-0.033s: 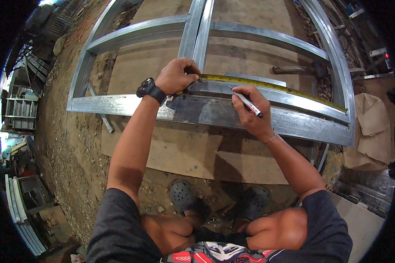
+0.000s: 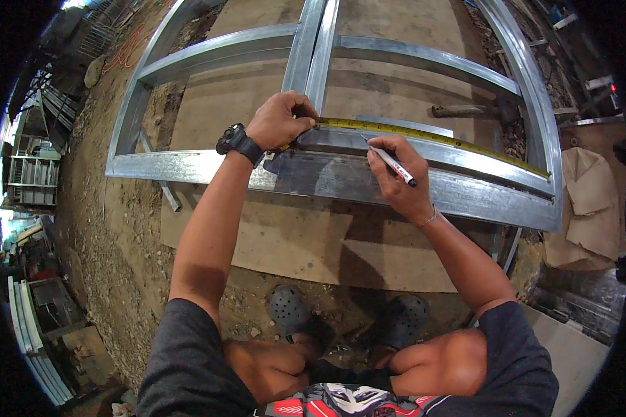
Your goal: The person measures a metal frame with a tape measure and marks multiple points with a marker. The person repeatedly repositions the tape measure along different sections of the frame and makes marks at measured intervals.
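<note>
Packed dirt ground (image 2: 118, 264), stony, spreads beneath everything. On it lies a wide brown board (image 2: 292, 243), its near edge curving past in front of my feet.

Over the board stands out a large silver metal frame (image 2: 195, 165): long bars near me, side bars left and right, two uprights close together running away from me at the middle, a crossbar on either side of them.

Off the frame's right corner, a folded brown sheet (image 2: 590, 198), creased.

Yellow tape measure (image 2: 431, 137), drawn out along the near bars from my left hand, near the middle uprights, to the right corner of the frame.

Hammer (image 2: 466, 111) beyond the tape, lying inside the frame's right half, handle pointing left, dark head to the right.

Grey clogs (image 2: 290, 309) on my feet, apart, toes toward the frame.

Left hand (image 2: 280, 121): thumb and forefinger pinching the tape at its left end; the other fingers curled. Right hand (image 2: 401, 179): fingers closed around a marker, its tip angled up and left, just on the near side of the tape. Tip touching metal or not, I cannot tell.

Black watch (image 2: 240, 142) on my left wrist.

White marker (image 2: 398, 169), dark-ended, slanting across my right palm.

Thin bracelet (image 2: 429, 217), right wrist.
</note>
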The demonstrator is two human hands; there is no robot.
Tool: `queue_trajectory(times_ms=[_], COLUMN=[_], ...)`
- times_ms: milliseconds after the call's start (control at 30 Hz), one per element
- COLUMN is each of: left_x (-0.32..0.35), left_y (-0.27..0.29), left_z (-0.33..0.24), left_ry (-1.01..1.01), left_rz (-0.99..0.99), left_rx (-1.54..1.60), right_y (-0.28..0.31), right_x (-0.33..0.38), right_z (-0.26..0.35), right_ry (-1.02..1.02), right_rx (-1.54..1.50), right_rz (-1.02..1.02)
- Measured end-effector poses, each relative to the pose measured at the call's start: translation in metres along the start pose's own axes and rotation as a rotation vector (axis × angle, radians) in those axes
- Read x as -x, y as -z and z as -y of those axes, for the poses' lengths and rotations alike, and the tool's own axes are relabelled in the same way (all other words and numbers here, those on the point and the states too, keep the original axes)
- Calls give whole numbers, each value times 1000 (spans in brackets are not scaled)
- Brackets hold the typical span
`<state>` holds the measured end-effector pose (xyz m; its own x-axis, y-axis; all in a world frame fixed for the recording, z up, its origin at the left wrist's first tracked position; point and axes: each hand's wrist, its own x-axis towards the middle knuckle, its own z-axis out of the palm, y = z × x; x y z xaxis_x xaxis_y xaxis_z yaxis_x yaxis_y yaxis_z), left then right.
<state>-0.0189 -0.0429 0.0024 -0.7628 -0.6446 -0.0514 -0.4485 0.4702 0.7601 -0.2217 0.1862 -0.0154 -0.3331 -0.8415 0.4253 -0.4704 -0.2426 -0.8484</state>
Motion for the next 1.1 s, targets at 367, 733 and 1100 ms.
queue_trajectory(times_ms=[367,733,1100], left_x=[-5,-7,-6], left_y=[2,2,2], left_z=[-3,2,-1], left_ry=[-3,-5,-8], left_rz=[1,-7,-3], left_rx=[35,21,20], right_y=[0,0,1], right_x=[-5,-5,-5], right_z=[-3,-5,-9], right_ry=[19,21,73], right_rx=[-5,-7,31], right_rz=[-3,-3,6])
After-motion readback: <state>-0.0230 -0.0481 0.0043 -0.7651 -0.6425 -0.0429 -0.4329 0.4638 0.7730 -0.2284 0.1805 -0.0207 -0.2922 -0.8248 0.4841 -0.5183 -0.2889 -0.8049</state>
